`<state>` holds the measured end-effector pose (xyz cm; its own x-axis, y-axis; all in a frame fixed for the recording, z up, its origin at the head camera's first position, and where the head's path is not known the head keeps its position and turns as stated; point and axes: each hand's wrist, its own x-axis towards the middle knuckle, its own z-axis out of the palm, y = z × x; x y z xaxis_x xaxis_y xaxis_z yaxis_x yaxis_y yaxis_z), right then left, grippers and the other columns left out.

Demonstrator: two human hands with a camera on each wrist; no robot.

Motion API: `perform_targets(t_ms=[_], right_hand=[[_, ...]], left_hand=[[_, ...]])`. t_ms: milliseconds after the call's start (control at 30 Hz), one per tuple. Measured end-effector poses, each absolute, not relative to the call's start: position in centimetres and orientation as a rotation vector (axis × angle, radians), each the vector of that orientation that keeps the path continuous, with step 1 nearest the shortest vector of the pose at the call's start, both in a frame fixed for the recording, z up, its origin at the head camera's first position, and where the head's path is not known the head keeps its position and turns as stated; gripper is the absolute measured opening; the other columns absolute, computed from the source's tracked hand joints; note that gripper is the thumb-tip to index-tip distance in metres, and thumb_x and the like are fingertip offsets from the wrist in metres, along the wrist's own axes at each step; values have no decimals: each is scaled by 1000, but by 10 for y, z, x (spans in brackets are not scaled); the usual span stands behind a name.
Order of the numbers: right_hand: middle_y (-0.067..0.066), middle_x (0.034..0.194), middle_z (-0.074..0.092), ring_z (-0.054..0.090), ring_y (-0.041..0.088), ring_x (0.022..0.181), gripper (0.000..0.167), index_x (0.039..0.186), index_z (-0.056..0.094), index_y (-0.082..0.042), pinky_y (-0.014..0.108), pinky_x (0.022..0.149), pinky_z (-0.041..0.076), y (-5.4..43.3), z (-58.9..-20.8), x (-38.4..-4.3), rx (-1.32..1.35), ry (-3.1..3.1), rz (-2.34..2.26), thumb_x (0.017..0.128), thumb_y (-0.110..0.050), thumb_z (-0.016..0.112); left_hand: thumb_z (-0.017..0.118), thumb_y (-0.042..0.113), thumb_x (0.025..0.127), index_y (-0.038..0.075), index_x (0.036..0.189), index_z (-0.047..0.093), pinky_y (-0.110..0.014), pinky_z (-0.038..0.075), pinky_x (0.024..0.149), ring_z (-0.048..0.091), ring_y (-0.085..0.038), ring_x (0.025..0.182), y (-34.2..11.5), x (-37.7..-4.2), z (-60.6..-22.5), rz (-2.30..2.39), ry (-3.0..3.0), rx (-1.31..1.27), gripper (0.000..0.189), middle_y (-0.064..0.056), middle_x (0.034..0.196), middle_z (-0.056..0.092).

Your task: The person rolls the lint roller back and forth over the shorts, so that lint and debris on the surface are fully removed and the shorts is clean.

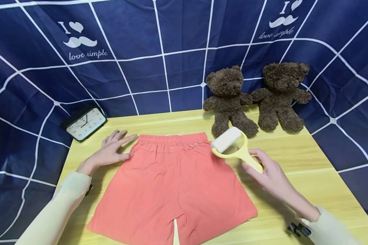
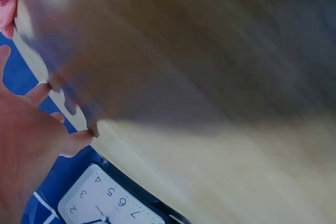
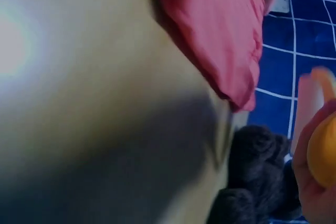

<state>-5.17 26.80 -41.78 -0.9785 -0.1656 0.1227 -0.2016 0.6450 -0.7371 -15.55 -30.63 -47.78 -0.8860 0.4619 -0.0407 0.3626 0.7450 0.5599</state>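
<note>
Coral-pink shorts [image 1: 171,183] lie spread on the table, waistband at the far side and legs toward me. My right hand [image 1: 268,172] grips the yellow handle of a lint roller [image 1: 228,140] with a white roll. In the head view the roll overlaps the right end of the waistband; whether it touches the cloth I cannot tell. The right wrist view shows the roller's yellow handle [image 3: 323,153] in the hand. By the left end of the waistband is my left hand [image 1: 113,149], fingers spread, thumb at the shorts' edge. Its fingertips reach the tabletop in the left wrist view.
A black-framed clock [image 1: 86,124] stands at the table's back left corner. Two brown teddy bears, one on the left [image 1: 227,98] and one on the right [image 1: 282,95], sit at the back right. Blue checked cloth [image 1: 184,75] hangs behind the wooden table [image 1: 309,156].
</note>
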Motion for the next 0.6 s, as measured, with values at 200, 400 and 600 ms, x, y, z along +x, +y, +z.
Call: perform_targets(t_ms=[200,400,600], right_hand=[[-6,90,64,58,16,73,34,136,68,-28,33,63,50,237,-410,-97,676,-2805,1231,103,-25,79],[-12,98,67,59,13,79,35,140,70,-32,38,69,49,187,-415,-137,936,-2791,1079,106,-42,73],[-15,112,71,64,11,93,37,140,71,-32,40,79,52,134,-426,-159,1121,-2806,1020,108,-48,67]], left_hand=[[78,42,94,28,163,52,-89,8,108,15,-61,155,-302,-160,-476,848,2782,757,76,-31,166,31],[84,48,88,28,162,54,-89,9,108,21,-58,151,-303,-166,-470,829,2718,781,82,-30,163,32],[92,53,80,23,166,47,-91,5,107,13,-62,154,-306,-168,-456,782,2618,757,101,-34,168,21]])
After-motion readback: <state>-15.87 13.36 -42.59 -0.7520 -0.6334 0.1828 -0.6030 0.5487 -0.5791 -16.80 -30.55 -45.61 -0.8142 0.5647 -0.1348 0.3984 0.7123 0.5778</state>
